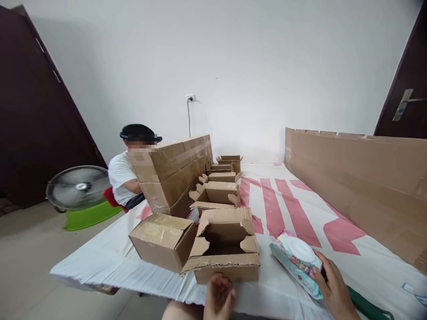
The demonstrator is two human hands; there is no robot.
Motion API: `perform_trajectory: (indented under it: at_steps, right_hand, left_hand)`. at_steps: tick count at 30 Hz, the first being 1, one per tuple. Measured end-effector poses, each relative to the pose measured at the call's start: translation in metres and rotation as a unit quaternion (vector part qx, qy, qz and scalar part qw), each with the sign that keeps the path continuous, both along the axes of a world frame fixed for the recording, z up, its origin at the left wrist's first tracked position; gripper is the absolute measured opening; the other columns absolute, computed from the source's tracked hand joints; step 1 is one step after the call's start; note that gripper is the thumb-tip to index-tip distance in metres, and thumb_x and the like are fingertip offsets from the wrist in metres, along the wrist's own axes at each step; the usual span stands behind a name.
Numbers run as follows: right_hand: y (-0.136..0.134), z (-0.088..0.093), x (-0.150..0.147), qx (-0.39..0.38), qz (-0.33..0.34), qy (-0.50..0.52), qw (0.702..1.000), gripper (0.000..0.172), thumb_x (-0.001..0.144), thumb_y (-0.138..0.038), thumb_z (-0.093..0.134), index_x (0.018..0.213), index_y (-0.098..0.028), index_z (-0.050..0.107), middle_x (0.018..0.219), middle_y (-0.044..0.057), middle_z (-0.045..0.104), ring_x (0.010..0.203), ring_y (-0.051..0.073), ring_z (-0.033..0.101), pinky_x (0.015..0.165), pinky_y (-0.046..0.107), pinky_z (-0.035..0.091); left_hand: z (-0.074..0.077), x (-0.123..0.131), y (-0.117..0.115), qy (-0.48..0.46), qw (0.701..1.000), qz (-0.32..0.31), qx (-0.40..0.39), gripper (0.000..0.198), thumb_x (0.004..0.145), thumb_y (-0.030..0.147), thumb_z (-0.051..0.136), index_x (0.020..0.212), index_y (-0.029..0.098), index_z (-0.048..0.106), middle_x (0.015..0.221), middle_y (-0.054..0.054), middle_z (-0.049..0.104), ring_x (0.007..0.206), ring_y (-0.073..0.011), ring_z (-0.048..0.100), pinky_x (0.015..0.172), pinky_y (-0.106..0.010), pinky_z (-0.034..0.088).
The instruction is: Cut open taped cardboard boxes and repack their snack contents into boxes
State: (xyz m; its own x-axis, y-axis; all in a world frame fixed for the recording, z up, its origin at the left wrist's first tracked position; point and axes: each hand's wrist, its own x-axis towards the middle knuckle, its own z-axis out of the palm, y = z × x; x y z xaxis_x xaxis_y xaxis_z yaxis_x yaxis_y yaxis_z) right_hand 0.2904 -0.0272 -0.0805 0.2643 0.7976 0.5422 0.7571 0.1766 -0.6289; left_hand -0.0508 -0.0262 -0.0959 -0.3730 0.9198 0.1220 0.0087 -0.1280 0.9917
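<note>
An open cardboard box (227,272) stands at the table's front edge, its flaps raised around a dark interior. My left hand (218,295) is at its front wall, fingers loosely curled and thumb apart, with nothing visible in it. Whether the fingertips touch the cardboard I cannot tell. To the right, a pack of wet wipes (295,264) with a white lid and teal, pink-patterned wrapping lies tilted in the grip of my right hand (330,284). My thumb presses its near end and the fingers wrap the far side.
A taped carton (162,238) sits left of the open box. Behind stand several open boxes (218,193) in a row and a stack of closed cartons (176,173). A tall cardboard panel (360,182) borders the right. A person (125,171) sits beyond the stack, near a fan (80,189).
</note>
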Motion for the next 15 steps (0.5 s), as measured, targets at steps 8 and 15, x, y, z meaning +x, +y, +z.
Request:
perform_trajectory:
  at_steps: [8, 15]
  right_hand:
    - [0.002, -0.005, 0.002, 0.009, 0.004, -0.013, 1.000, 0.044, 0.090, -0.049, 0.043, 0.127, -0.026, 0.047, 0.119, 0.011, 0.061, 0.108, 0.029, 0.059, 0.087, 0.046, 0.052]
    - [0.001, -0.001, 0.002, 0.007, -0.002, -0.002, 1.000, 0.046, 0.088, -0.051, 0.044, 0.126, -0.025, 0.050, 0.116, 0.010, 0.064, 0.106, 0.030, 0.061, 0.085, 0.044, 0.053]
  left_hand:
    - [0.036, 0.002, 0.067, 0.035, 0.997, 0.037, -0.052, 0.058, 0.064, 0.061, 0.070, 0.091, 0.024, 0.034, 0.070, 0.004, 0.049, 0.068, -0.0202, 0.058, 0.067, -0.036, 0.048]
    - [0.042, -0.013, 0.101, 0.063, 0.995, 0.051, -0.065, 0.060, 0.063, 0.062, 0.073, 0.090, 0.023, 0.037, 0.070, 0.003, 0.051, 0.066, -0.0197, 0.057, 0.069, -0.036, 0.045]
